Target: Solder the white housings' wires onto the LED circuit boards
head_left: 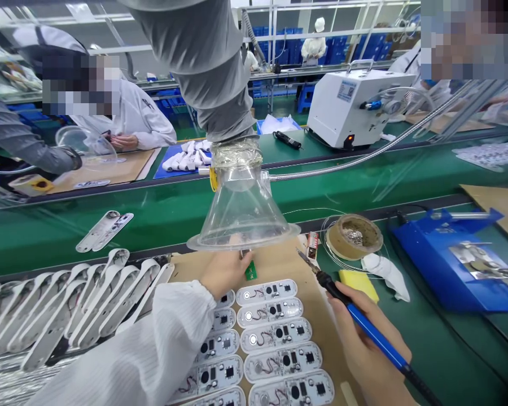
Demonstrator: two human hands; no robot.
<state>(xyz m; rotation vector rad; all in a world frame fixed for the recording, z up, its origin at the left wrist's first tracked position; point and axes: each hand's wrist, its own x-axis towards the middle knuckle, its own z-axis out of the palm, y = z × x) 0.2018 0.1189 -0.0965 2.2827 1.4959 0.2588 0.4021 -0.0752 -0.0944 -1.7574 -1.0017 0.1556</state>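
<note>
My right hand (364,332) is closed around the blue handle of a soldering iron (370,330), whose tip points up and left over the cardboard edge. Under the clear fume hood (245,217), my left hand (226,270) pinches a small green circuit board (250,272); some of its fingers show only through the plastic. Below it, white oval panels (275,338) with chips, round parts and red wires lie in two columns on a cardboard sheet (322,321). My left sleeve covers part of the left column.
White curved housings (68,304) line the left side. At right are a solder wire spool (354,237), a yellow sponge (359,285) and a blue iron stand (452,259). A white machine (355,104) stands behind the green ledge. A co-worker (118,113) sits across at the left.
</note>
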